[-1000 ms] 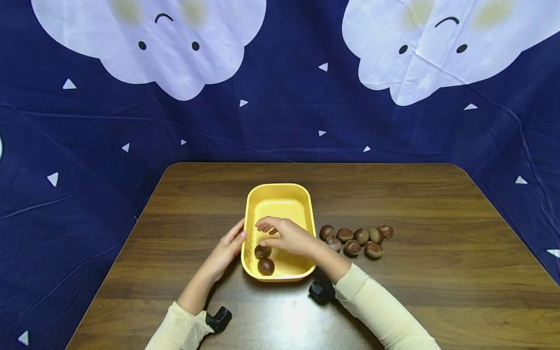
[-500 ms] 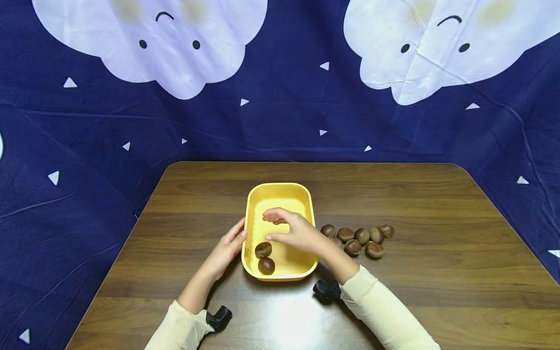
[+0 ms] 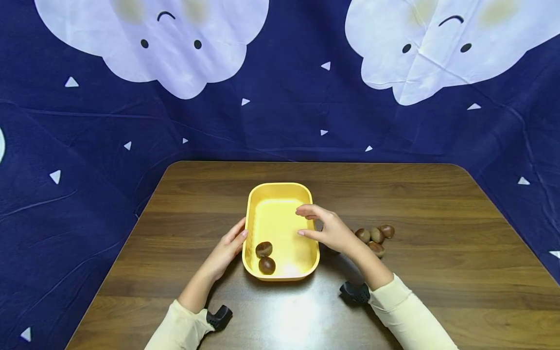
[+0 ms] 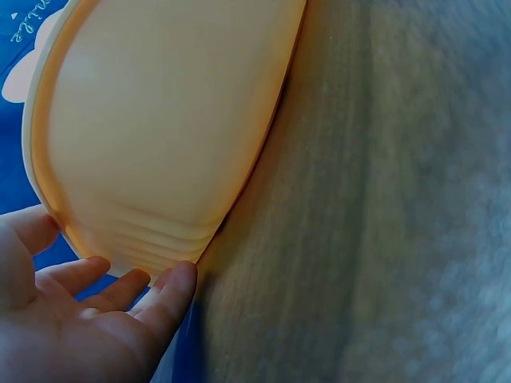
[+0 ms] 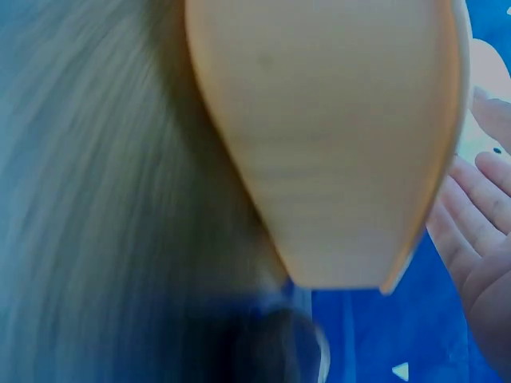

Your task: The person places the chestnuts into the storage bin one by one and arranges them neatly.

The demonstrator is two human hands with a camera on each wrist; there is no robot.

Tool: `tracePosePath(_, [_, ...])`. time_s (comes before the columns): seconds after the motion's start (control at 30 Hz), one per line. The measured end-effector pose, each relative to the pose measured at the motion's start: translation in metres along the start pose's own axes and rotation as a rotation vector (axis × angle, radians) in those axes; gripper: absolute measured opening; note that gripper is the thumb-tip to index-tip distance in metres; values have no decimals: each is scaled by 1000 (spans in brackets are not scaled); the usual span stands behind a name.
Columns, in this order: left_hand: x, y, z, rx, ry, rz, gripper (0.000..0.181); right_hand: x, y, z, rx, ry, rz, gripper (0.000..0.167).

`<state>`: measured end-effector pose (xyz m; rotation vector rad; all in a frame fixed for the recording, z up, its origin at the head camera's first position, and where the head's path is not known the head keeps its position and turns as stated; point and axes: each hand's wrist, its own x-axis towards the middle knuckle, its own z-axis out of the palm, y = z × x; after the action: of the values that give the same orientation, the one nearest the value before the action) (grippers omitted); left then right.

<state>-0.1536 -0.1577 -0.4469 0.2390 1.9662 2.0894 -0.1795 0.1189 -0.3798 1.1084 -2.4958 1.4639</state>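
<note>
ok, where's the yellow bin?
Head view, just below centre: yellow bin on the table, left hand against its left wall, right hand over its right rim.

The container [image 3: 284,218] beside the left hand [image 3: 226,250] is plain yellow, its two chestnuts [image 3: 266,265] dark brown; the loose chestnuts [image 3: 362,235] right of the right hand [image 3: 330,229] are reddish brown and tan. Under both hands, the tabletop [image 3: 437,233] shows streaked brown wood grain. Behind the hands are cream sleeves [image 3: 413,318] and black wrist cameras [image 3: 220,318]; beyond them, a navy backdrop [image 3: 297,58] with white triangles [image 3: 55,177] and clouds [image 3: 170,68].
</note>
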Motion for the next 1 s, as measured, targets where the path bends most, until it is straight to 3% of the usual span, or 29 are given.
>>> tracePosePath(0.2, [1,0,1,-5,-8,-4,55,-20,36,-12,-3,46,-1,47])
tracePosePath(0.47, [1,-3,0,-20,-6,-4,55,-50,49,-28,-69,80,78,44])
tracePosePath(0.8, [1,-3,0,-12,0,-1,54,-81,61,-45,-165,150,104,44])
tracePosePath(1.0, [0,-2,1,-8,11,-9,53,-97,67,-52,-166,173,113,44])
